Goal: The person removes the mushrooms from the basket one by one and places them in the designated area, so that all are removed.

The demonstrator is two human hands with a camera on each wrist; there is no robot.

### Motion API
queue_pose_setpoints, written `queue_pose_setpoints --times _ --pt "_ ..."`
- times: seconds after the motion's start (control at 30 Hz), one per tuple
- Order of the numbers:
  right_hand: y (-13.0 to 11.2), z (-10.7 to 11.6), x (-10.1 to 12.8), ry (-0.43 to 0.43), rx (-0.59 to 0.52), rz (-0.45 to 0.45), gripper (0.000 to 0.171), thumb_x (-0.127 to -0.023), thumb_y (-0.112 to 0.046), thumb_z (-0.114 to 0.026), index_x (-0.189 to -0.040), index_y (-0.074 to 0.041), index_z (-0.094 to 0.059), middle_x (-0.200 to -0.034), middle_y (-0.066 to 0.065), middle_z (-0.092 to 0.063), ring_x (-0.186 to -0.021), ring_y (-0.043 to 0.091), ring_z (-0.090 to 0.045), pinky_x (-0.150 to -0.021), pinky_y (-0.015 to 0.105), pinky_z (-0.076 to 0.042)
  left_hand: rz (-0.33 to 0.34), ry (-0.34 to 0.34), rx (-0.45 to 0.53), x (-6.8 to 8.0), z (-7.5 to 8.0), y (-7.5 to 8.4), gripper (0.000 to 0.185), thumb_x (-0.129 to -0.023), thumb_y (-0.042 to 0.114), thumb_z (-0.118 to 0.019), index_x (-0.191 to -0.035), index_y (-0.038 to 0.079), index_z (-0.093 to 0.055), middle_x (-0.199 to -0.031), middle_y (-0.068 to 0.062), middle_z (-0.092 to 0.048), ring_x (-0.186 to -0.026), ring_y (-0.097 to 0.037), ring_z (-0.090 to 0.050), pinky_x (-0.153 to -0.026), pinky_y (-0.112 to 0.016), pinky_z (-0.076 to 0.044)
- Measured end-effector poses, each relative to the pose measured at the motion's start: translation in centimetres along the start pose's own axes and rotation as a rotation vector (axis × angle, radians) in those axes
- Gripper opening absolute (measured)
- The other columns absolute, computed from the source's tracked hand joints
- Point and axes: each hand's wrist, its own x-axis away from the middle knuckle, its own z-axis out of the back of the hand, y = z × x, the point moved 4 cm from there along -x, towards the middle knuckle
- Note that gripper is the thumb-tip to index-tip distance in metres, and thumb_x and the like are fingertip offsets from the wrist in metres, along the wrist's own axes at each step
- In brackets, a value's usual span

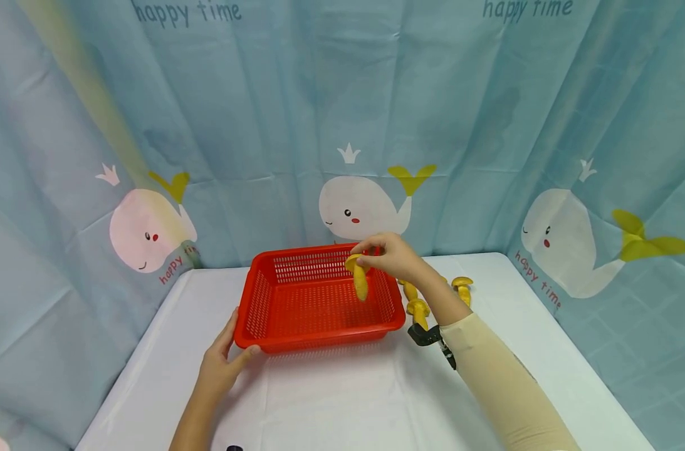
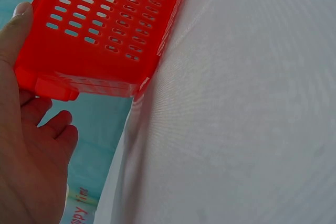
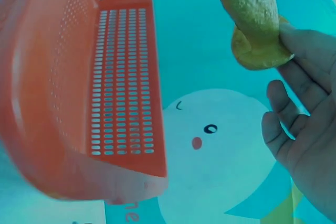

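Observation:
A red perforated plastic basket (image 1: 274, 294) stands on a white-covered table (image 1: 342, 401). My left hand (image 1: 222, 360) holds its near left corner, thumb on the rim (image 2: 21, 24) and fingers under it. My right hand (image 1: 393, 255) hangs above the basket's far right part and pinches a yellow toy mushroom (image 1: 358, 277) by its cap, stem pointing down into the basket. In the right wrist view the mushroom (image 3: 249, 17) sits between my fingertips beside the basket's wall (image 3: 123, 77).
Several more yellow mushrooms (image 1: 418, 308) lie on the table just right of the basket, partly behind my right forearm, one further right (image 1: 462, 285). A whale-print blue curtain (image 1: 342, 125) closes off the back and sides. A dark strap (image 1: 429, 336) sits at my right wrist.

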Motion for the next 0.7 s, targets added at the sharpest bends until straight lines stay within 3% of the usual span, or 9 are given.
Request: queue_pose_setpoints --times 0.2,0.27,0.37,0.5,0.6,0.63,0.7 --pt "0.5 0.6 1.7 0.037 0.04 -0.024 0.016 -0.094 -0.033 -0.076 -0.109 -0.031 -0.079 -0.102 -0.003 -0.068 -0.086 0.028 -0.056 -0.067 0.036 -0.051 -0.007 -0.009 0.009 0.0 -0.1 -0.1 0.092 -0.092 0.03 -0.078 -0.163 0.038 -0.019 -0.168 0.008 -0.027 -0.155 -0.021 -0.028 -0.104 -0.005 -0.028" --pt "0.7 1.0 2.4 0.053 0.055 -0.024 0.017 -0.094 -0.035 -0.076 -0.111 -0.031 -0.078 -0.105 -0.005 -0.068 -0.091 0.027 -0.056 -0.072 0.038 -0.051 -0.004 -0.005 0.006 0.0 -0.2 -0.2 0.093 -0.092 0.031 -0.078 -0.162 0.039 -0.019 -0.168 0.009 -0.027 -0.155 -0.02 -0.028 -0.103 -0.004 -0.027" --pt "1.1 1.5 3.5 0.076 0.066 -0.018 0.017 -0.094 -0.035 -0.076 -0.111 -0.031 -0.078 -0.107 -0.007 -0.069 -0.096 0.024 -0.056 -0.079 0.04 -0.051 -0.001 -0.005 0.001 0.1 -0.1 -0.2 0.093 -0.092 0.032 -0.078 -0.161 0.044 -0.018 -0.167 0.013 -0.027 -0.153 -0.002 -0.026 -0.102 -0.002 -0.027" --pt "1.7 2.3 4.6 0.1 0.069 -0.006 0.015 -0.094 -0.034 -0.077 -0.108 -0.033 -0.078 -0.107 -0.008 -0.068 -0.099 0.021 -0.056 -0.085 0.042 -0.051 -0.004 -0.002 -0.007 0.1 0.1 -0.2 0.093 -0.092 0.032 -0.078 -0.16 0.047 -0.017 -0.167 0.013 -0.028 -0.152 -0.001 -0.026 -0.108 -0.009 -0.032" --pt "1.9 3.0 5.4 0.112 0.085 -0.007 0.015 -0.094 -0.035 -0.076 -0.109 -0.033 -0.078 -0.108 -0.009 -0.068 -0.101 0.02 -0.056 -0.085 0.042 -0.05 -0.008 -0.002 -0.019 0.1 0.1 -0.2 0.093 -0.092 0.032 -0.078 -0.161 0.045 -0.018 -0.167 0.012 -0.028 -0.155 -0.015 -0.029 -0.11 -0.018 -0.035" --pt "2.0 3.2 5.7 0.116 0.092 -0.009 0.016 -0.094 -0.035 -0.076 -0.11 -0.033 -0.078 -0.108 -0.008 -0.069 -0.101 0.021 -0.055 -0.085 0.041 -0.05 -0.007 -0.004 -0.022 0.1 0.2 -0.1 0.093 -0.092 0.032 -0.078 -0.161 0.045 -0.018 -0.167 0.012 -0.028 -0.155 -0.014 -0.029 -0.112 -0.022 -0.036" --pt "2.3 3.7 6.3 0.124 0.11 -0.02 0.018 -0.094 -0.035 -0.076 -0.112 -0.031 -0.078 -0.11 -0.007 -0.069 -0.101 0.021 -0.055 -0.084 0.04 -0.05 -0.014 -0.006 -0.02 0.0 0.2 0.0 0.093 -0.092 0.031 -0.078 -0.161 0.044 -0.018 -0.167 0.012 -0.028 -0.155 -0.015 -0.029 -0.11 -0.019 -0.034"
